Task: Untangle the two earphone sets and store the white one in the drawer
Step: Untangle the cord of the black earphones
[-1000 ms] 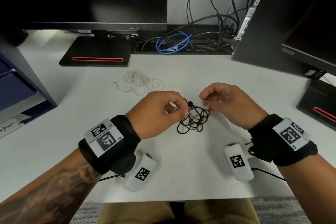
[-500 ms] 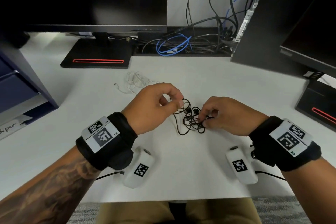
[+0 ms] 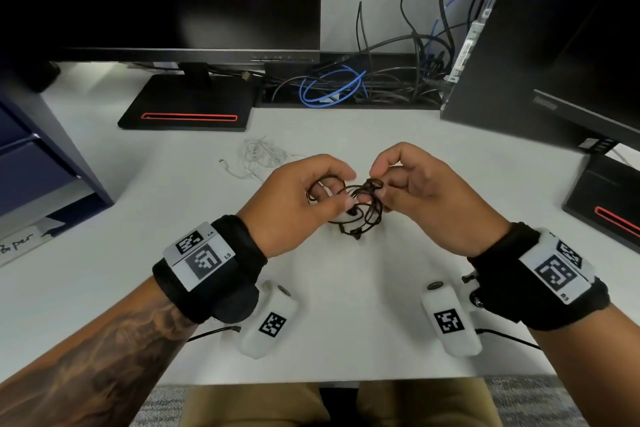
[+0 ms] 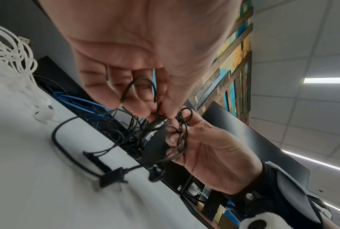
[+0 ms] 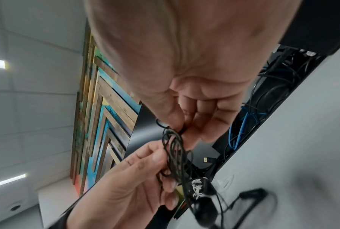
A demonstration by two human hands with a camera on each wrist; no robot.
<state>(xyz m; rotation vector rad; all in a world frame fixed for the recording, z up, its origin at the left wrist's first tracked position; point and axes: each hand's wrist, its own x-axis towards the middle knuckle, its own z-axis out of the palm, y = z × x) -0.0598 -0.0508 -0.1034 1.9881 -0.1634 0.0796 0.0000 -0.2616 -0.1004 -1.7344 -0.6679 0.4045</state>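
The black earphones [image 3: 360, 208] hang as a tangled bundle just above the white desk [image 3: 346, 305], held between both hands. My left hand [image 3: 308, 198] pinches loops of the black cord [image 4: 139, 93] with thumb and fingers. My right hand [image 3: 408, 187] pinches the same bundle [image 5: 175, 148] from the right. Part of the black cord and its plug [image 4: 112, 178] trail on the desk. The white earphones [image 3: 259, 158] lie loose in a pile on the desk behind my left hand, apart from the black set; one earbud [image 4: 44, 113] shows in the left wrist view.
A dark blue drawer unit [image 3: 38, 149] stands at the left edge. A monitor base [image 3: 188, 107] and a cable tray with blue and black cables [image 3: 332, 90] lie at the back. A second monitor [image 3: 571, 62] and its base [image 3: 609, 208] stand at the right.
Both hands have lifted the black bundle off the desk and drawn closer together. The right hand went from pressing the tangle on the desk to pinching it in the air.
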